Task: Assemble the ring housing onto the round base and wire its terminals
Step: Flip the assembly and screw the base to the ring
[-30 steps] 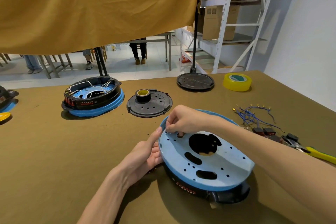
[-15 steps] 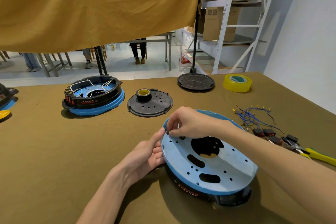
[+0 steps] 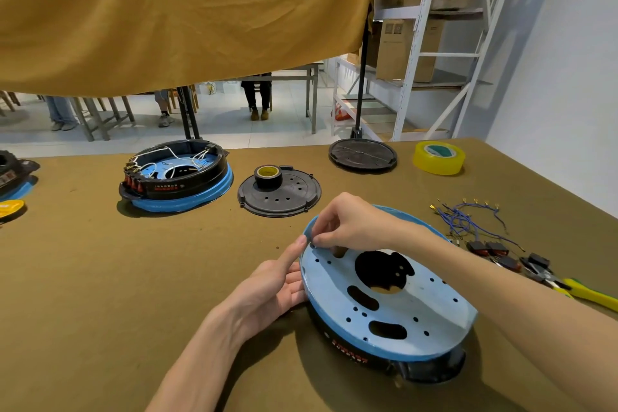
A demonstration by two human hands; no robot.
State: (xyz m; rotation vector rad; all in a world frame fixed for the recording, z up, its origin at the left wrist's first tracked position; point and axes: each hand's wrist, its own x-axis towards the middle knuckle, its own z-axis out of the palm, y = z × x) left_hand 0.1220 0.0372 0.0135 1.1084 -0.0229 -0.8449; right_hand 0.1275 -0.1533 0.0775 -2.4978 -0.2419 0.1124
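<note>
I am reaching my left hand (image 3: 272, 284) in from the near left, forearm bare, thumb stretching up and far while the other fingers are lying fairly straight, pointing right. My right hand (image 3: 347, 226) is coming across from the near right, its forearm running diagonally toward the far left. Its fingers are curling down, thumb and forefinger tips pinching together just beside my left thumb tip; I cannot tell whether they hold anything.

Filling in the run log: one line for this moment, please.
stage: fastening | round base upside down over ring housing | left hand steadies rim | right hand pinches something small at edge hole | blue wires untouched
</note>
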